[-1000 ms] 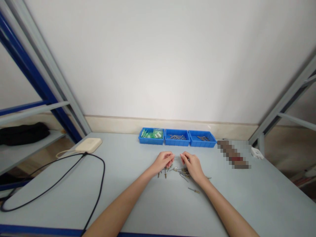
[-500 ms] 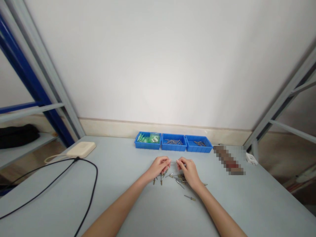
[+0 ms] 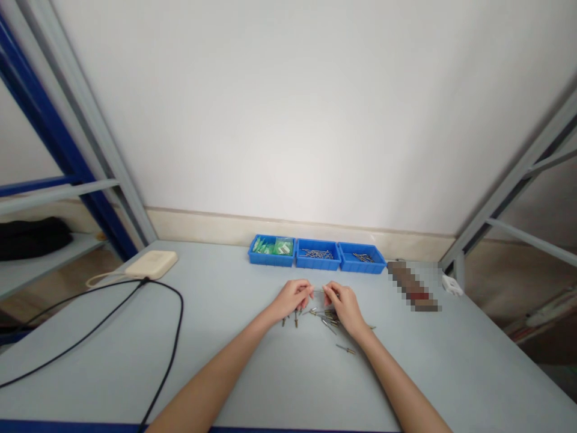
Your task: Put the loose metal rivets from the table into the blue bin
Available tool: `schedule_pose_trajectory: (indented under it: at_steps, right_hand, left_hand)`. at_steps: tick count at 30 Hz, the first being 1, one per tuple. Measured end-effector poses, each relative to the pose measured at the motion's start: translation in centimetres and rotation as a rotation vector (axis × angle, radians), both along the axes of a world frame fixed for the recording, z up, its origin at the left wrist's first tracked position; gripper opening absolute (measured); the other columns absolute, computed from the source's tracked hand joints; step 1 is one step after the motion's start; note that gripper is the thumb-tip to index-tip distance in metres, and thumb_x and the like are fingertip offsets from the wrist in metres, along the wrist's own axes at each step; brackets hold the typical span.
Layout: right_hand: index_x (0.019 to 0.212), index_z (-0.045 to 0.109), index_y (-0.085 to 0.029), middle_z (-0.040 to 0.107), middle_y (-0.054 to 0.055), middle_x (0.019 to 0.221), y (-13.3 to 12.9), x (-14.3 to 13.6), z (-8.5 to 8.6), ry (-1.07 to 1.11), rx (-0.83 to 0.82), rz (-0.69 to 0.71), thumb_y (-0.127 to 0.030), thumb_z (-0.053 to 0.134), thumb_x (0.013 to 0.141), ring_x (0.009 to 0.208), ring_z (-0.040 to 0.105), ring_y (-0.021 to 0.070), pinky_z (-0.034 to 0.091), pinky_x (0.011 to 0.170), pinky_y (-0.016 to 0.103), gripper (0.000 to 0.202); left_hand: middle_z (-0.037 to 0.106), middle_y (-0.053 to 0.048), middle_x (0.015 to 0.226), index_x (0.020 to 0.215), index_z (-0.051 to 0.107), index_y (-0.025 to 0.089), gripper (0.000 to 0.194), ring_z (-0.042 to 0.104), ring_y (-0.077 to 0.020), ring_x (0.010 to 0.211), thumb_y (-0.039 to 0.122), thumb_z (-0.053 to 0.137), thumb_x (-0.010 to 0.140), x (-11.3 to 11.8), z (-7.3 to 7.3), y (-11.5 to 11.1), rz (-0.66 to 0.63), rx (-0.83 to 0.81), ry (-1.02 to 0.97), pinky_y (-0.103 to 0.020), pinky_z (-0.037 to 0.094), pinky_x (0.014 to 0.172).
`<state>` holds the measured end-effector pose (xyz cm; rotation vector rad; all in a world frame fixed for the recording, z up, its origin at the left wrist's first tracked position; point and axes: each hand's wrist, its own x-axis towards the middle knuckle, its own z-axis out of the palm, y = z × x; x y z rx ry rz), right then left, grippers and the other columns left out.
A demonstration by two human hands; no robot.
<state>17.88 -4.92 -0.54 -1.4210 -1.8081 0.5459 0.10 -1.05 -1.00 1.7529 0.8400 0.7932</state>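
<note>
My left hand (image 3: pixel 294 296) and my right hand (image 3: pixel 342 304) are close together above the table, fingertips pinched. A thin metal pin (image 3: pixel 318 291) spans the small gap between them, its ends hidden in the fingers. Below my right hand lies a loose pile of slim metal pins with brass-coloured ends (image 3: pixel 331 320), partly covered by that hand. A few similar pins (image 3: pixel 296 320) lie under my left hand. One single pin with a brass-coloured end (image 3: pixel 346 349) rests apart, nearer to me, beside my right forearm.
Three blue bins stand in a row near the wall: the left bin (image 3: pixel 272 261) holds green and white packets, the middle bin (image 3: pixel 318 264) and right bin (image 3: pixel 362 268) metal pins. A cream box (image 3: pixel 153 263) and black cable (image 3: pixel 180 313) lie left. A white object (image 3: pixel 451 285) sits right.
The view has shifted slightly, bringing the table's blue front edge into sight. Both hands keep their pinch on the thin pin, with little movement between them.
</note>
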Motion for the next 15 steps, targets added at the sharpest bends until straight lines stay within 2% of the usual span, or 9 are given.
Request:
schedule_pose_trajectory:
  at_steps: [3, 6, 11, 15]
  right_hand:
    - [0.069, 0.06, -0.018, 0.064, 0.002, 0.063, 0.0, 0.1, -0.2, 0.081, -0.046, 0.013, -0.037, 0.048, 0.084, 0.059, 0.057, 0.0154, 0.04, 0.063, 0.025, 0.027]
    - [0.077, 0.061, -0.018, 0.068, 0.004, 0.074, -0.1, 0.2, -0.3, 0.134, -0.032, -0.036, -0.038, 0.053, 0.079, 0.067, 0.06, 0.0176, 0.042, 0.066, 0.027, 0.022]
    - [0.065, 0.058, -0.018, 0.06, 0.001, 0.058, -0.7, -0.2, 0.0, 0.049, -0.046, -0.045, -0.043, 0.045, 0.084, 0.056, 0.054, 0.0159, 0.037, 0.058, 0.026, 0.034]
    - [0.063, 0.058, -0.018, 0.06, 0.001, 0.057, -0.7, -0.1, 0.3, -0.001, -0.032, -0.044, -0.043, 0.044, 0.085, 0.056, 0.054, 0.0156, 0.036, 0.058, 0.025, 0.035]
  left_hand:
    - [0.048, 0.004, 0.049, 0.072, 0.053, 0.015, 0.031, 0.042, -0.0068, 0.042, 0.044, 0.047, 0.082, -0.1, -0.1, 0.0, -0.016, -0.019, 0.016, -0.017, 0.03, 0.043]
    - [0.046, 0.006, 0.049, 0.077, 0.056, 0.015, 0.026, 0.041, -0.0068, 0.042, 0.04, 0.051, 0.079, -0.2, 0.3, -0.2, 0.031, 0.02, 0.043, -0.017, 0.029, 0.044]
    - [0.042, 0.005, 0.048, 0.063, 0.053, 0.015, 0.031, 0.038, -0.0067, 0.044, 0.039, 0.047, 0.081, -0.1, 1.2, -0.8, 0.123, 0.14, 0.103, -0.018, 0.026, 0.045]
    - [0.041, 0.005, 0.046, 0.065, 0.053, 0.015, 0.037, 0.037, -0.0069, 0.042, 0.045, 0.043, 0.084, 0.0, 1.3, -0.9, 0.088, 0.074, 0.022, -0.019, 0.027, 0.044]
